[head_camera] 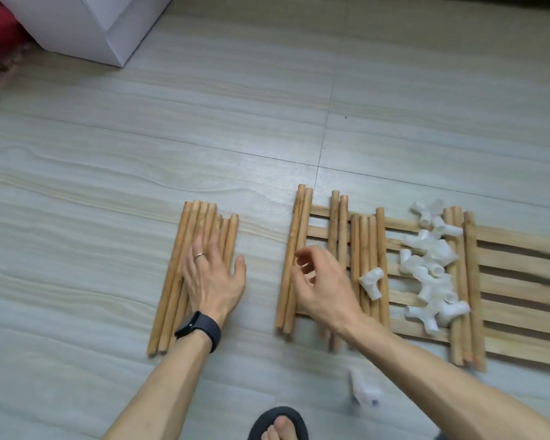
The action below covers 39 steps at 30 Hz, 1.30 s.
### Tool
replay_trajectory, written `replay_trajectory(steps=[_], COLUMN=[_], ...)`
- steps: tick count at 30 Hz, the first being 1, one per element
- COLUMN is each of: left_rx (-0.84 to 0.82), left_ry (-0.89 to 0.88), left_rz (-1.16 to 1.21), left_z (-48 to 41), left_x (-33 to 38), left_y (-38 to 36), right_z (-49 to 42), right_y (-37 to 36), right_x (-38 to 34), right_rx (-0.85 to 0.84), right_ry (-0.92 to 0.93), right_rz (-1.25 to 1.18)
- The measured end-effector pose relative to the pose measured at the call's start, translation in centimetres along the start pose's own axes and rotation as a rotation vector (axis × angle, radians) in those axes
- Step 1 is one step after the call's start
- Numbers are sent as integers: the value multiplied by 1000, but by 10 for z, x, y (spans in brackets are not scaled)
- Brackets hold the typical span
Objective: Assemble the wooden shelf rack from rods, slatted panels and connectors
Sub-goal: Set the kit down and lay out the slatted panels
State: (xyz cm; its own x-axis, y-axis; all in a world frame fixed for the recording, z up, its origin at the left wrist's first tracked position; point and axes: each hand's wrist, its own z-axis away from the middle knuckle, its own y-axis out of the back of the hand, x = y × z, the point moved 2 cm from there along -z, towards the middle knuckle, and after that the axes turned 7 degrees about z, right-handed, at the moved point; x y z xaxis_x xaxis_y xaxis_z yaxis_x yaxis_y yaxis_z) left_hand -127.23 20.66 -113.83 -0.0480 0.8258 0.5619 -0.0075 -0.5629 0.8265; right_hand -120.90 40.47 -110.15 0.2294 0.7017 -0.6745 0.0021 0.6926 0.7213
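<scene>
Nearest the camera, a foot in a dark sandal (278, 423) stands on the pale tiled floor (172, 122). Just to its right a white connector (364, 390) shows only as a blur. Farther out, the left hand (211, 274), with a black watch (199, 328) on its wrist and a ring (199, 255) on one finger, lies flat and open on a bundle of rods (175, 281) set side by side on the floor. The right hand (321, 287) hovers with its fingers loosely curled and nothing visible in them, over the left end of a slatted panel (521, 274) that lies flat on the floor. More rods (367, 249) lie across the panel's slats, with one loose connector (372, 282) resting on them. A heap of white connectors (432, 258) lies farther right on the panel. In the far left corner stands a white box (86, 23).
</scene>
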Motion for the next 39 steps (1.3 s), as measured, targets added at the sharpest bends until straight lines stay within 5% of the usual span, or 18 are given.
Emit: replay_trajectory(steps=[2, 5, 8, 11, 18, 25, 32, 35, 39], left_rx=[-47, -182, -344, -442, -433, -502, -449, -407, -293], left_ry=[-113, -224, -252, -125, 17, 91, 290, 358, 310], left_rz=[81, 69, -14, -74, -2, 321, 597, 757, 798], left_z=[6, 22, 40, 46, 37, 23, 12, 6, -17], left_x=[39, 98, 142, 160, 153, 143, 128, 128, 107], left_y=[-17, -45, -78, -101, -107, -100, -91, -78, -39], right_z=[4, 11, 18, 16, 21, -23, -43, -44, -44], right_y=[36, 70, 83, 103, 99, 64, 52, 69, 94], right_x=[30, 71, 103, 119, 122, 103, 91, 100, 95], right_rx=[125, -48, -160, 3, 128, -181, -256, -273, -94], right_ry=[67, -20, -97, -185, -104, -464, -355, -397, -437], right_rz=[399, 757, 746, 674, 995, 883, 912, 621, 231])
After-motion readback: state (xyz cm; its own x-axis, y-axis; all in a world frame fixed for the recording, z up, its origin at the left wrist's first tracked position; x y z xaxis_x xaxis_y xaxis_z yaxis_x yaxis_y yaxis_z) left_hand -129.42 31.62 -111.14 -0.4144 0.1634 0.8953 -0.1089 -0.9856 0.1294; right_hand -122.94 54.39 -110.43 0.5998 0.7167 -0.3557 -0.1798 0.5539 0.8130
